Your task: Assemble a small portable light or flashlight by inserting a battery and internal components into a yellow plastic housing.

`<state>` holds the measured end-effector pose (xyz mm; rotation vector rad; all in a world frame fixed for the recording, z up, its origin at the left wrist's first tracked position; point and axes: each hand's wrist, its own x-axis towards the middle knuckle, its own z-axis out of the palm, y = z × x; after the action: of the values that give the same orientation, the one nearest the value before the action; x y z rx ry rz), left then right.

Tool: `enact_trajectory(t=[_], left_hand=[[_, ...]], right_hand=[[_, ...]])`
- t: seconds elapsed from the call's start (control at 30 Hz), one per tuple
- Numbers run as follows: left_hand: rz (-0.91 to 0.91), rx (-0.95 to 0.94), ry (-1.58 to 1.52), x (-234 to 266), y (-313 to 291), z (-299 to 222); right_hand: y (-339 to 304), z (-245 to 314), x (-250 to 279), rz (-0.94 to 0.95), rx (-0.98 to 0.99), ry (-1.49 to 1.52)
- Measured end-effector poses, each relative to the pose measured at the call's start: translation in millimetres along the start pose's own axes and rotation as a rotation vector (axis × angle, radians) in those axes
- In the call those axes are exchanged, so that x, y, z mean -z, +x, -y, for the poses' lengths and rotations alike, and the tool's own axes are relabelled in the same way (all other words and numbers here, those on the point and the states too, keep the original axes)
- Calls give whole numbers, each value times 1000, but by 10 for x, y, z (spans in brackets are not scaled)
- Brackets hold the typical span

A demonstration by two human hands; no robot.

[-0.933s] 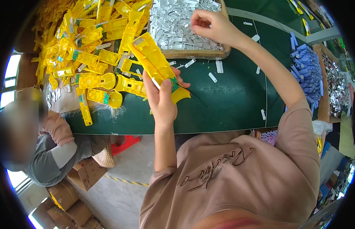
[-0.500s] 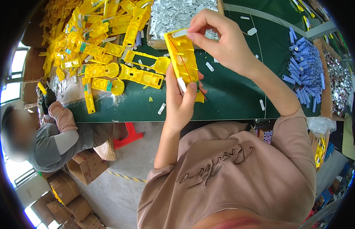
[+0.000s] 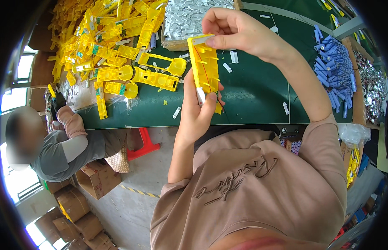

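Note:
My left hand (image 3: 196, 112) is wrapped round the lower part of a yellow plastic housing (image 3: 205, 68), held tilted above the table. A thin red wire runs along its ribbed inside, and dark wire hangs from the lower end. Beside my left thumb sits a small white piece (image 3: 200, 96). My right hand (image 3: 239, 35) is at the top end, its thumb on a white plastic strip (image 3: 202, 39) lying across the housing. The other right fingers curl above that end; their tips are partly hidden.
Yellow housings (image 3: 114, 46) are heaped at the left. Behind my hands stands a box of white strips (image 3: 185, 25). Blue wired cylinders (image 3: 333, 71) and a box of shiny round parts (image 3: 369, 89) lie right. A co-worker (image 3: 64, 146) sits at the left beside cardboard boxes (image 3: 98, 179).
The housing has shifted slightly right and is more upright. My right thumb has slid a little right along the white strip, and the fingers have loosened. My left hand keeps its hold.

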<state>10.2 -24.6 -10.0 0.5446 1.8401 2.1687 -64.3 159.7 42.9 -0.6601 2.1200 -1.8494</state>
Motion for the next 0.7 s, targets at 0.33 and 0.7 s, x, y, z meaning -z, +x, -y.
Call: enact_trajectory(t=[0.33,0.7], left_hand=[[57,128,0,98,-4,57],[21,199,-179,82,118,291]], right_hand=[[107,-305,9,97,-65,-35],[-1308,-713,1048,-399,-244,-1179]])
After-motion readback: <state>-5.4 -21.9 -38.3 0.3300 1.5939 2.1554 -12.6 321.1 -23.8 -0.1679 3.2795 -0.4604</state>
